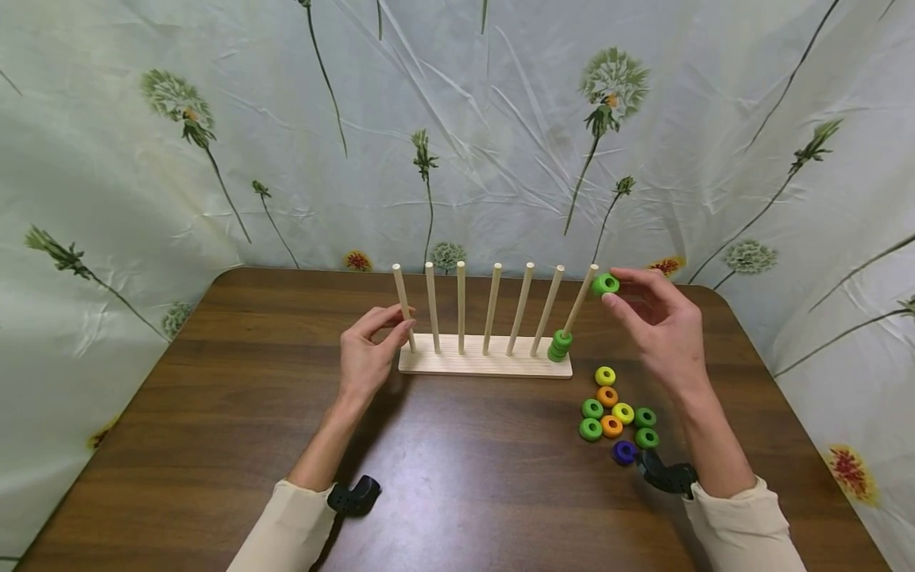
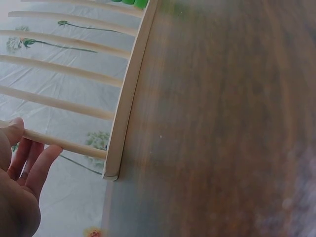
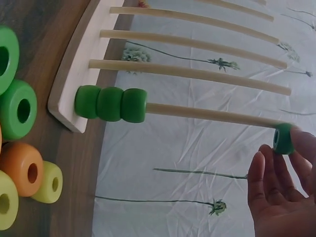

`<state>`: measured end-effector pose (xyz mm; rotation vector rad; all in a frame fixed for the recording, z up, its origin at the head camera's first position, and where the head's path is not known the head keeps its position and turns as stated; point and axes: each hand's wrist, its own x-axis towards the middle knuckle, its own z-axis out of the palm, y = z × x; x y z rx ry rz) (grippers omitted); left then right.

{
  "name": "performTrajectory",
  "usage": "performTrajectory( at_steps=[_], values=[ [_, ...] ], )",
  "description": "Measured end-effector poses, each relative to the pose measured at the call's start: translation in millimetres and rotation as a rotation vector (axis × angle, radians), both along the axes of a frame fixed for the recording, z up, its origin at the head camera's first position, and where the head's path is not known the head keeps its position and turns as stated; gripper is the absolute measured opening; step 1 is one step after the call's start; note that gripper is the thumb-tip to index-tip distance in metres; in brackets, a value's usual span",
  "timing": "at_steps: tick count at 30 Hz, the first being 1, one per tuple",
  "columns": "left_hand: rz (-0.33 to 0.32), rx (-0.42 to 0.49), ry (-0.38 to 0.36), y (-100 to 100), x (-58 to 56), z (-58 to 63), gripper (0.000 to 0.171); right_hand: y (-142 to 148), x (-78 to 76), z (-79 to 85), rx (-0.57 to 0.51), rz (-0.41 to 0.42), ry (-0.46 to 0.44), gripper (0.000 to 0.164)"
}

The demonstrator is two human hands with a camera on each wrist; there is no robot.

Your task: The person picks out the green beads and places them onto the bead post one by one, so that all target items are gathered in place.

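Right hand (image 1: 661, 318) is raised off the table, forearm angled in from the lower right, wrist bent toward the rack (image 1: 486, 365). A green bead (image 1: 605, 284) is pinched between thumb and fingertips, other fingers loosely curled. Bead is held at the tip of the rightmost peg (image 1: 580, 300); in the right wrist view the bead (image 3: 283, 138) sits right at the peg end, hole roughly lined up with it. Whether it is already on the peg cannot be told.

Left hand (image 1: 368, 353) is held up at the rack's left end, palm facing right, forearm coming in from the lower left. Fingers are only slightly curled and touch the leftmost peg (image 1: 403, 306); in the left wrist view the fingertips (image 2: 17, 129) rest along the peg. Grip is loose, more a steadying touch than a clamp.

Three green beads (image 1: 559, 346) are stacked at the base of the rightmost peg, touching the rack base. The other six pegs are bare.

A cluster of loose beads (image 1: 616, 413) lies on the table (image 1: 457, 477) just in front of the rack's right end, under the right forearm: green, yellow, orange, one blue (image 1: 624, 452).
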<state>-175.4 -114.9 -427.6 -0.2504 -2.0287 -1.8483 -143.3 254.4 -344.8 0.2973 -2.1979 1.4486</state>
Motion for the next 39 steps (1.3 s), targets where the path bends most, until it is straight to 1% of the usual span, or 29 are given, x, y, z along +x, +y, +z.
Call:
performTrajectory(
  at_steps=[8,17,24,29,34,39],
  values=[
    [-0.001,-0.001,0.000,1,0.5,0.9,0.021,-4,-2.3,7.7,-0.078,0.005,0.061,0.036],
    [-0.001,0.009,-0.008,0,1.4,0.0,0.022,-7,-2.2,10.3,-0.097,0.008,0.085,0.035],
    [0.000,-0.001,-0.006,0,0.6,0.3,0.021,-9,-4.5,13.8,-0.075,0.013,0.077,0.035],
    [0.001,0.000,-0.004,1,0.3,1.1,0.021,-12,-7.0,16.3,-0.089,0.029,0.075,0.035],
    [0.001,0.001,-0.005,0,0.0,0.7,0.021,-15,-8.7,16.6,-0.034,0.010,0.059,0.035],
    [-0.002,0.003,-0.005,-1,0.5,0.5,0.022,-16,-9.9,16.3,-0.029,0.018,0.057,0.035]
  ],
)
